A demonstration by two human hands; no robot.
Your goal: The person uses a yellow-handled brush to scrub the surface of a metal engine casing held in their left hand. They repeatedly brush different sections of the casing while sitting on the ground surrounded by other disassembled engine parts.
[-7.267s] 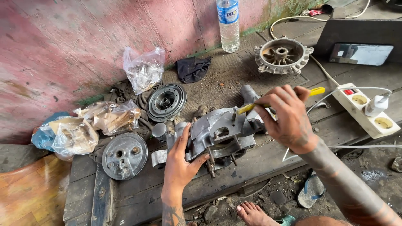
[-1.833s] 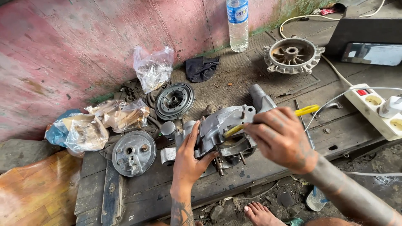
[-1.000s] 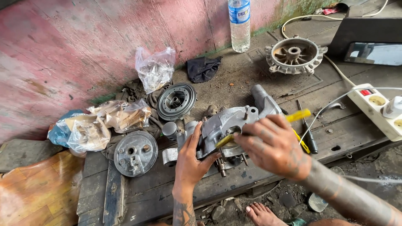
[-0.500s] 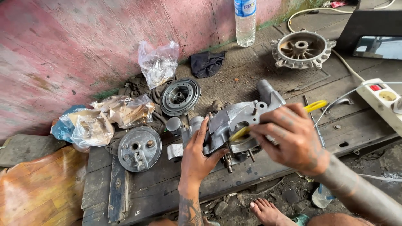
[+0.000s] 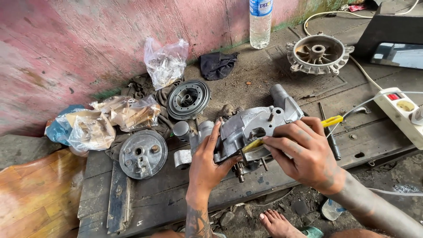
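A grey cast-metal engine housing [image 5: 253,125] with studs underneath rests on a dark wooden platform [image 5: 145,202]. My left hand [image 5: 207,165] grips its left side, fingers spread up against the casing. My right hand [image 5: 304,154] holds a yellow-handled tool [image 5: 331,120] whose tip lies against the front of the housing. A round grey cover plate [image 5: 142,153] lies to the left, and a dark ribbed pulley disc [image 5: 188,99] sits behind it.
Plastic bags [image 5: 165,64] with parts lie at the back left by the pink wall. A water bottle [image 5: 261,22], black cloth [image 5: 217,64], finned round hub [image 5: 318,53], white power strip [image 5: 398,108] and a black case [image 5: 394,37] lie behind and right. My bare foot [image 5: 277,222] is below.
The housing has been tipped and turned slightly under both hands. My right hand has brought the yellow tool down from above to the housing's front face. The view has shifted a little.
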